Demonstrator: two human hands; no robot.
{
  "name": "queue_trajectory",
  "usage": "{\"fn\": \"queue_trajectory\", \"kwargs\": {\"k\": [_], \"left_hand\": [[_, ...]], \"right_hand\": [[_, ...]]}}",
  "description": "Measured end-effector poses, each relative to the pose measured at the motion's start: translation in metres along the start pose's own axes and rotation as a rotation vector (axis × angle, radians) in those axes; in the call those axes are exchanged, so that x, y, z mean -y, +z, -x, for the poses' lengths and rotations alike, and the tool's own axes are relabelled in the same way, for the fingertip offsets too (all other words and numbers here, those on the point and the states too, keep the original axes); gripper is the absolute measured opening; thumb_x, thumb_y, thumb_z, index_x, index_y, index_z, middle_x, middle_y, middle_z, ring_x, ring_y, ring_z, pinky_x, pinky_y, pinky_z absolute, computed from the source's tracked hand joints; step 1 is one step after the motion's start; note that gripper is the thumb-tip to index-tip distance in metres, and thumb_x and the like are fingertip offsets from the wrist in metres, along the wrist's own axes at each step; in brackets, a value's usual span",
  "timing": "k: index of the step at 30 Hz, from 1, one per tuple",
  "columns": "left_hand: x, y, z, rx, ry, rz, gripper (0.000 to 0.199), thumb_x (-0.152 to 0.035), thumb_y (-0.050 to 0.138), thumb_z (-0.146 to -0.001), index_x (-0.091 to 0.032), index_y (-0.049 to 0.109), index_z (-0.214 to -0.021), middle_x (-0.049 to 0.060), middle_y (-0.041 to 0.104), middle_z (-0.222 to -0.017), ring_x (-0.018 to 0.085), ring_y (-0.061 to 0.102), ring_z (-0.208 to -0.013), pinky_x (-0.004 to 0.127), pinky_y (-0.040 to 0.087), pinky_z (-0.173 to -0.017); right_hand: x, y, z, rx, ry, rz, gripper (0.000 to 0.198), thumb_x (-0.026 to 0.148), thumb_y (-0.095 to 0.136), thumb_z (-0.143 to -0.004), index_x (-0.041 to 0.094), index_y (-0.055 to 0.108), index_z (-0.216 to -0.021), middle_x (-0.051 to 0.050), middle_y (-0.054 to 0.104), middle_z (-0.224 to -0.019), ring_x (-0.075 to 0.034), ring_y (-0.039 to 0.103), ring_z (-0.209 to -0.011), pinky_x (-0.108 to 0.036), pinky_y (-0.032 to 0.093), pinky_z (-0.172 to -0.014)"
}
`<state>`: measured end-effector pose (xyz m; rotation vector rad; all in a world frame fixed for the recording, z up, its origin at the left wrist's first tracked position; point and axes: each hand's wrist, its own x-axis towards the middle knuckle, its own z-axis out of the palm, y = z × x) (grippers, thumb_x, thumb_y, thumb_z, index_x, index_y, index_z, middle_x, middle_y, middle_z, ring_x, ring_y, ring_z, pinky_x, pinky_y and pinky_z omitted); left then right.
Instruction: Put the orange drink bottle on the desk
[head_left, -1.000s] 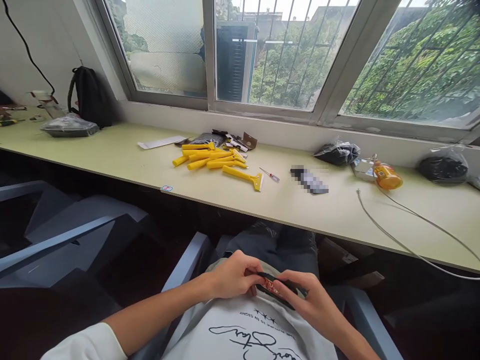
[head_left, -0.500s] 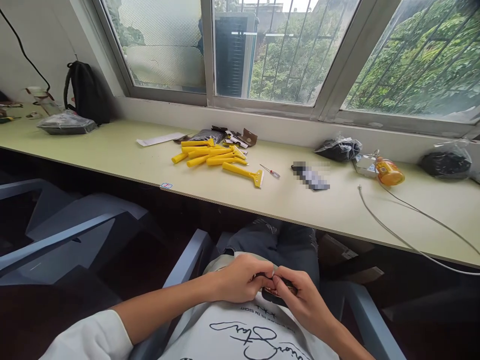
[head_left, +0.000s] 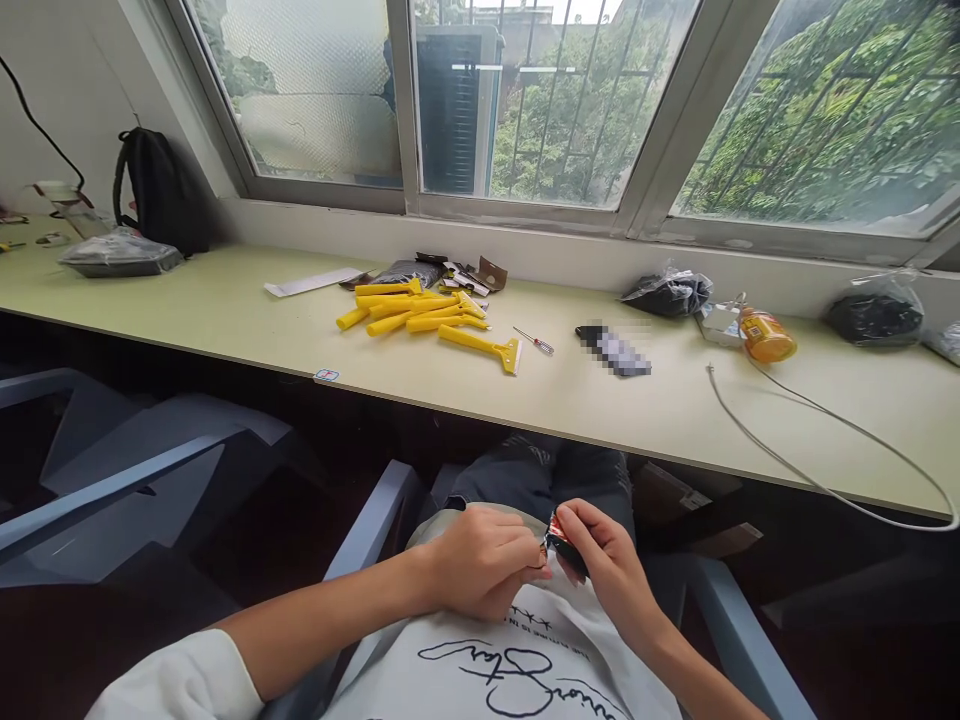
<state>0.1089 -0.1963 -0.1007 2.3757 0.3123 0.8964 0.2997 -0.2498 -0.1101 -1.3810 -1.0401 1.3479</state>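
Observation:
Low in the head view, over my lap, my left hand (head_left: 484, 560) and my right hand (head_left: 604, 560) meet on a small dark packet with red print (head_left: 559, 545). My right hand's fingers grip the packet, now turned on edge. My left hand's fingertips pinch its near end. Most of the packet is hidden by my fingers. Both hands are well below the pale green desk (head_left: 637, 400).
On the desk lie a pile of yellow scrapers (head_left: 420, 312), one apart (head_left: 484, 347), a small screwdriver (head_left: 534, 341), a blurred dark object (head_left: 613, 349), an orange bottle (head_left: 765, 335), black bags (head_left: 666, 293), and a white cable (head_left: 817, 455). A blue-grey chair (head_left: 135, 460) stands to my left.
The packet lay flat between my hands a second ago; my hands have drawn together and it now stands on edge. The view has shifted a little.

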Motion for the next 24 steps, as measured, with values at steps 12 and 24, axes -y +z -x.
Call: {"fn": "queue_trajectory", "kwargs": {"k": [12, 24], "left_hand": [[-0.041, -0.002, -0.003, -0.166, -0.534, 0.649, 0.024, -0.034, 0.067, -0.095, -0.022, 0.046, -0.096, -0.004, 0.056, -0.073, 0.008, 0.054, -0.054, 0.020, 0.043, -0.046], [-0.107, -0.055, 0.018, -0.115, -0.216, 0.537, 0.029, -0.004, 0.071, -0.083, -0.030, 0.069, -0.097, 0.000, 0.079, -0.112, 0.020, 0.077, -0.096, 0.034, 0.063, -0.089]], "right_hand": [[0.049, 0.015, 0.058, -0.113, -0.111, 0.125, 0.031, 0.051, 0.059, -0.092, 0.023, 0.071, -0.098, 0.002, 0.064, -0.076, -0.001, 0.053, -0.055, -0.011, 0.049, -0.048], [0.078, -0.023, 0.096, 0.061, -0.919, 0.812, 0.040, 0.030, 0.074, -0.084, 0.035, 0.068, -0.123, -0.001, 0.079, -0.105, -0.013, 0.077, -0.088, -0.014, 0.065, -0.077]]}}
